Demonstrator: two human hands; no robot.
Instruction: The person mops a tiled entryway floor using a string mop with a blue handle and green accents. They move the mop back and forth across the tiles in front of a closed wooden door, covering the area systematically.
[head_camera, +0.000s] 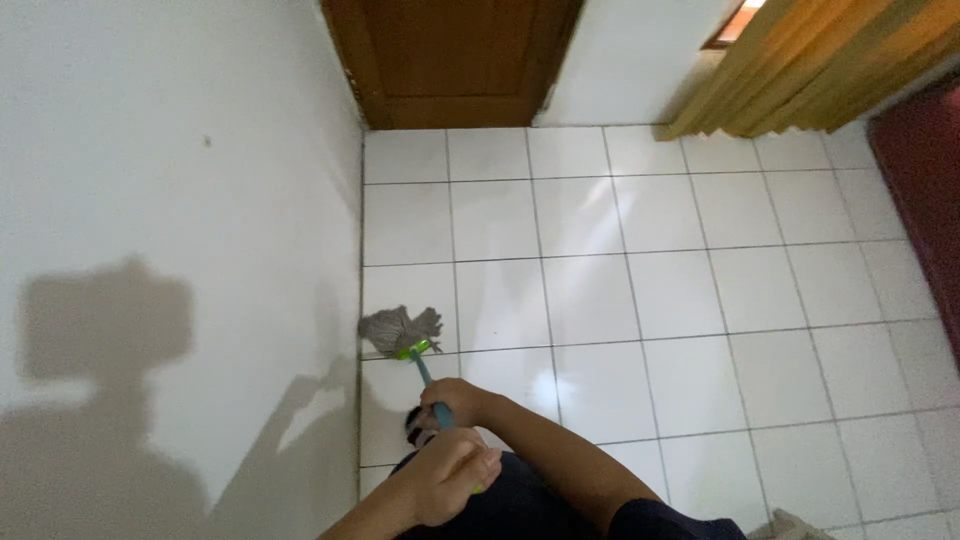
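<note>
Presently both hands clamp mop handle (428, 385): right hand (452, 400) fisted lower on shaft, left hand (445, 477) fisted nearer top end. Grey string mop head (398, 326) rests on white tiled floor (640, 290), at floor's left edge, touching white wall (180, 200). Brown wooden door (455, 55) at far corner; orange curtain (810, 75) along far-right edge.

brown wooden door (455, 60) | ochre curtain (820, 70) | white wall (170, 200) | dark red mat (925, 190)
</note>
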